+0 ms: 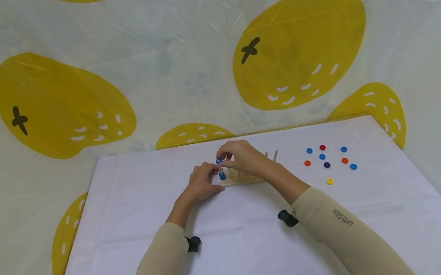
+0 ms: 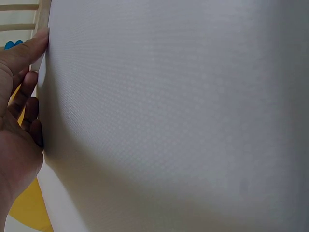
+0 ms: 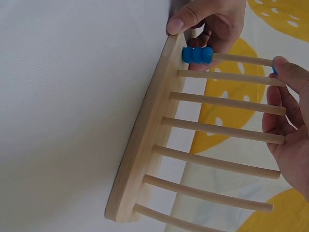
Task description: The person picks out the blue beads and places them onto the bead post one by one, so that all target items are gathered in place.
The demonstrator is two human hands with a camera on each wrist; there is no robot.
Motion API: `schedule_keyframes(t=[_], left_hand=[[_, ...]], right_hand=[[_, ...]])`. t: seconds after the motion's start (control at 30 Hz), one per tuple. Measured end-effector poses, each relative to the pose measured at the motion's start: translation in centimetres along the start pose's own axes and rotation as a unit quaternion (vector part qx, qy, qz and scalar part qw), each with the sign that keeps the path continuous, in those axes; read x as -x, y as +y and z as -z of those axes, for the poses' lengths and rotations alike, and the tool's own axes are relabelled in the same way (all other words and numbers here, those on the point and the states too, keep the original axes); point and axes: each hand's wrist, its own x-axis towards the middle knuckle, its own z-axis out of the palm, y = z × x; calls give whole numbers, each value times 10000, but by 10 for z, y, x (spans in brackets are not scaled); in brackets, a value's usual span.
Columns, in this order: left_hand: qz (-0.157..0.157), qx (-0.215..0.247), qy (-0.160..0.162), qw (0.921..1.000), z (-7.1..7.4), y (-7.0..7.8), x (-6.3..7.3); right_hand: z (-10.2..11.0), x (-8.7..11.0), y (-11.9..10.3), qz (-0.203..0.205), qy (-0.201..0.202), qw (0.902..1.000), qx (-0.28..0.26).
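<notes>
Blue ring (image 1: 218,161) pinched in right hand (image 1: 241,157) grip above peg rack (image 3: 145,140) (left hand (image 1: 203,183) steadies its end).

Both arms reach forward from the near edge in beige sleeves, forearms converging toward the middle of the surface. The left hand (image 1: 204,182) lies low with its thumb stretched forward and the fingers loosely curled beneath. The right hand (image 1: 241,156) arches above and just beside it, wrist raised, thumb and forefinger pinched together at their tips.
</notes>
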Motion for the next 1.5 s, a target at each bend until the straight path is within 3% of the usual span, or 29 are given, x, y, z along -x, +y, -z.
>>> schedule_keyframes(t=[0.63,0.9,1.33,1.5], left_hand=[[14,-78,59,10000,-1,1,0],[17,-173,55,9998,-1,0,-1],[77,-154,49,9998,-3,0,-1],[39,-135,74,9999,-2,1,0]], right_hand=[[8,7,-1,-245,-31,9995,-188],[18,17,1,-44,229,9997,-80],[46,52,18,-397,727,9966,-30],[58,74,33,-323,1103,9933,82]])
